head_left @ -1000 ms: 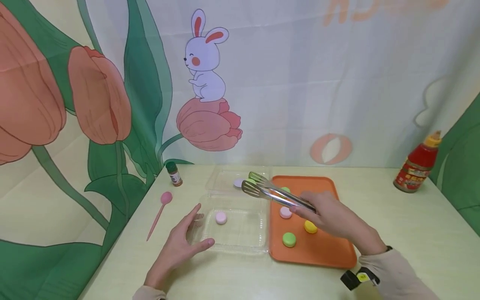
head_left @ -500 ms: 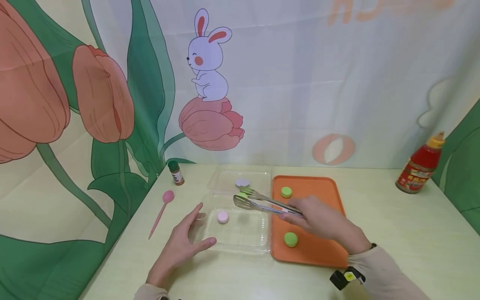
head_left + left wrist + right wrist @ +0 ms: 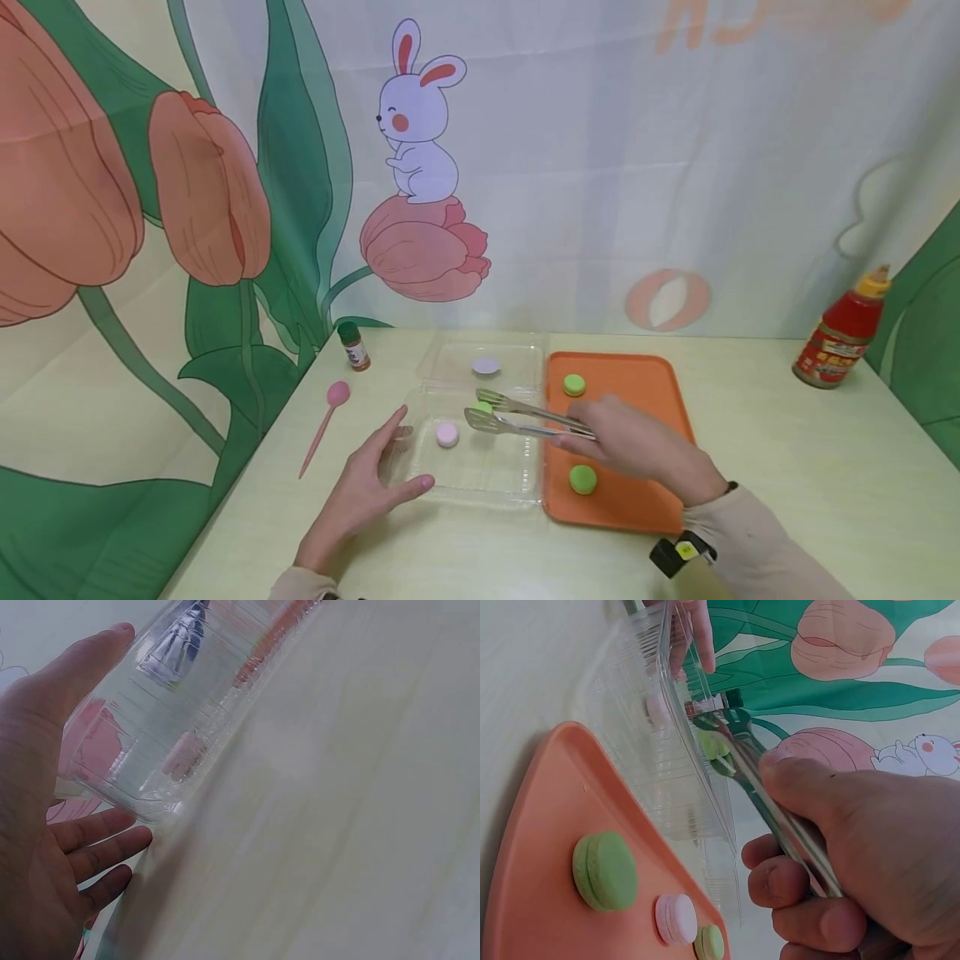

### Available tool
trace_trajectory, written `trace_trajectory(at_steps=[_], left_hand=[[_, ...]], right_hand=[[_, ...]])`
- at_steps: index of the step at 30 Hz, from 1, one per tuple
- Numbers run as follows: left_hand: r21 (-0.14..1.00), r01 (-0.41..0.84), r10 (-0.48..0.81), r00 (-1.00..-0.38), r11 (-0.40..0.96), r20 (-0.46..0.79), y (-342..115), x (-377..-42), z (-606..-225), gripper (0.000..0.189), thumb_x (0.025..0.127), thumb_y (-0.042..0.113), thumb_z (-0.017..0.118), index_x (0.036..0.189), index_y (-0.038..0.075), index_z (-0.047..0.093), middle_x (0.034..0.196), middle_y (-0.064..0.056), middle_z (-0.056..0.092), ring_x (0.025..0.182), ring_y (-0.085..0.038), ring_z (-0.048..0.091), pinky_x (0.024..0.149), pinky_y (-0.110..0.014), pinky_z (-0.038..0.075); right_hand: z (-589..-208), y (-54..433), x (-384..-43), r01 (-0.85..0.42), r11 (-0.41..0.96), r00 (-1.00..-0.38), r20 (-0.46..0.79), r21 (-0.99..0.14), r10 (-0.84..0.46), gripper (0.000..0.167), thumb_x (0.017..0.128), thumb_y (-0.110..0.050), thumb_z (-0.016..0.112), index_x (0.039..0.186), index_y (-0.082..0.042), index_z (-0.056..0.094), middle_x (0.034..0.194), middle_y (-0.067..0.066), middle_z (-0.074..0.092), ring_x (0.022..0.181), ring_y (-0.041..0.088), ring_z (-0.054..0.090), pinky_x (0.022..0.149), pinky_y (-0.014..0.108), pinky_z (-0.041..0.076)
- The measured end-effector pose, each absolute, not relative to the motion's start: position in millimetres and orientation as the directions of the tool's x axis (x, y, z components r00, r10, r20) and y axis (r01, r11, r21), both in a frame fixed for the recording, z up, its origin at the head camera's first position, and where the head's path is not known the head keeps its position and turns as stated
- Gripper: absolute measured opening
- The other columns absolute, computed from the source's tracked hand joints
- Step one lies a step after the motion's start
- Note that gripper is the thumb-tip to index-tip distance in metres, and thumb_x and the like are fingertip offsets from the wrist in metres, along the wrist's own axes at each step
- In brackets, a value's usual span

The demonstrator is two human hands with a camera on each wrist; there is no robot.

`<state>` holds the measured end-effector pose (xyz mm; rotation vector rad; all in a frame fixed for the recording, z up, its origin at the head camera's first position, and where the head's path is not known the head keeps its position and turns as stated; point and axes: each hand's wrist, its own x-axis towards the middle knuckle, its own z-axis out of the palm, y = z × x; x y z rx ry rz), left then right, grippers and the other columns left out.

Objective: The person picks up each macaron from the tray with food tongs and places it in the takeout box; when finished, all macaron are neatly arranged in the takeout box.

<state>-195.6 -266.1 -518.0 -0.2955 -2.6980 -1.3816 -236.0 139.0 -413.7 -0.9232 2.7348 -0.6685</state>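
My right hand [image 3: 630, 446] grips metal tongs [image 3: 491, 421], whose slotted ends pinch a green macaron [image 3: 483, 407] above a clear plastic box [image 3: 480, 483]. Inside the box, at the left, sits a pink macaron [image 3: 447, 434]. My left hand [image 3: 363, 483] rests at the box's left front corner, thumb and fingers spread; its thumb lies along the clear wall in the left wrist view. On the orange tray [image 3: 637, 510] to the right are two green macarons [image 3: 582, 480]. Another pink macaron [image 3: 676, 919] on the tray shows in the right wrist view; my right hand hides it in the head view.
The box's open lid lies behind it, with a pale lilac oval [image 3: 485, 365] in it. A pink spoon [image 3: 322, 433] and a small green-capped jar [image 3: 354, 347] are at left. A red sauce bottle [image 3: 840, 337] stands at far right, before a printed curtain.
My right hand has moved left and down, bringing the tongs and green macaron from over the lid to low over the box. My left hand has stayed at the box's corner.
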Motion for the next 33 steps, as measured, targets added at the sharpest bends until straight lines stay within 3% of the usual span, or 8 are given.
trace_trajectory(at_steps=[7, 15, 33], left_hand=[[0.786, 0.203, 0.122, -0.979, 0.584, 0.162, -265.2, -194.7, -517.7, 0.113, 0.085, 0.05, 0.096, 0.176, 0.035, 0.032, 0.158, -0.009, 0.063, 0.146, -0.03, 0.061, 0.13, -0.063, 0.035], [0.786, 0.193, 0.117, -0.981, 0.587, 0.153, -263.8, -193.7, -517.7, 0.114, 0.084, 0.051, 0.097, 0.176, 0.035, 0.032, 0.159, -0.009, 0.062, 0.148, -0.032, 0.059, 0.13, -0.063, 0.035], [0.776, 0.202, 0.118, -0.979, 0.598, 0.164, -262.2, -194.6, -514.8, 0.113, 0.086, 0.049, 0.096, 0.177, 0.031, 0.032, 0.159, -0.011, 0.062, 0.147, -0.034, 0.059, 0.129, -0.063, 0.037]], right_hand=[[-414.0, 130.2, -235.6, -0.516, 0.734, -0.796, -0.069, -0.441, -0.601, 0.03, 0.111, -0.041, 0.07, 0.104, -0.012, 0.073, 0.075, -0.007, 0.061, 0.061, 0.008, 0.054, 0.056, 0.027, 0.046], [-412.4, 118.1, -233.7, -0.507, 0.746, -0.793, -0.105, -0.431, -0.6, 0.031, 0.112, -0.037, 0.07, 0.088, -0.017, 0.067, 0.065, -0.009, 0.044, 0.053, 0.007, 0.043, 0.053, 0.024, 0.034], [-415.0, 107.3, -233.8, -0.48, 0.781, -0.816, -0.124, -0.4, -0.564, 0.035, 0.11, -0.036, 0.073, 0.084, -0.014, 0.068, 0.061, -0.007, 0.039, 0.05, 0.007, 0.038, 0.051, 0.025, 0.03]])
